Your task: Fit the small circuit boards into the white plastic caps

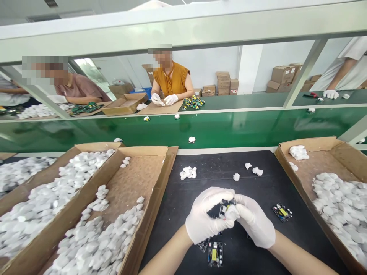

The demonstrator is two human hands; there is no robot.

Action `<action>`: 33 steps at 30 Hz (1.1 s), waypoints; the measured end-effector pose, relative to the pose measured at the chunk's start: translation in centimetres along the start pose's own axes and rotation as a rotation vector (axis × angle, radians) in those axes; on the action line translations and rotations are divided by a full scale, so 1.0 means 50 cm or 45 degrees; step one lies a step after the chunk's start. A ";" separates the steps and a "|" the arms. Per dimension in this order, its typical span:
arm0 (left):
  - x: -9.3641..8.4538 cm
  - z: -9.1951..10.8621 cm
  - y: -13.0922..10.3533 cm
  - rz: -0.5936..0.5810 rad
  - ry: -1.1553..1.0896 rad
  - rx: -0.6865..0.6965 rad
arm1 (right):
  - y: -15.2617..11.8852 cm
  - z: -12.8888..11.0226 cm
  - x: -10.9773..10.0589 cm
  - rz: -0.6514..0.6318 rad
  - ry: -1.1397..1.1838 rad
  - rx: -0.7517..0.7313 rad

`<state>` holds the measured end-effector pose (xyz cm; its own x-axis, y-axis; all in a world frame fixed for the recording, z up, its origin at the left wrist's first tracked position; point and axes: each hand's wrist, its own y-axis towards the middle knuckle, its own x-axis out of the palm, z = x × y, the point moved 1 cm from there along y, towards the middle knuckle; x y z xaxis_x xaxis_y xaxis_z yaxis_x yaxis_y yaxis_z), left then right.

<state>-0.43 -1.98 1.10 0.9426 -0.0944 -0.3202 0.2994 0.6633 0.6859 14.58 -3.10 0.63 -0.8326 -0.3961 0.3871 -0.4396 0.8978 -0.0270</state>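
My left hand (209,214), in a white glove, is closed round the left edge of a small circuit board (225,208). From the right, my right hand (254,219), also gloved, pinches a white piece (231,213) against that board's components. Fingers partly hide both items. Below my hands, a board with a yellow part (215,254) lies on the black mat (180,214), beside another partly covered board (204,244). Another board (282,212) rests right of my right hand. White pieces (188,172) form a small pile beyond my left hand, with a few loose ones (257,171) farther right.
Cardboard trays of white pieces stand left (143,221) and right (311,198). A green conveyor (235,130) with small boards crosses behind the mat, under a metal frame (183,28). Several people work beyond it, including a person in an orange top (174,80).
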 end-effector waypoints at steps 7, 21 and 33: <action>0.006 0.006 0.009 -0.095 0.101 0.159 | 0.005 -0.023 0.013 -0.086 -0.164 -0.015; 0.012 0.014 0.025 -0.187 0.152 0.250 | 0.002 -0.013 0.006 -0.070 -0.137 -0.118; 0.012 0.013 0.014 -0.091 0.136 0.188 | 0.001 -0.037 0.018 -0.071 -0.445 -0.116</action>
<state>0.45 -2.04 1.82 0.8995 -0.0528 -0.4337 0.3909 0.5408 0.7448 14.43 -3.04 2.68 -0.8801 -0.4724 0.0468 -0.4686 0.8803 0.0738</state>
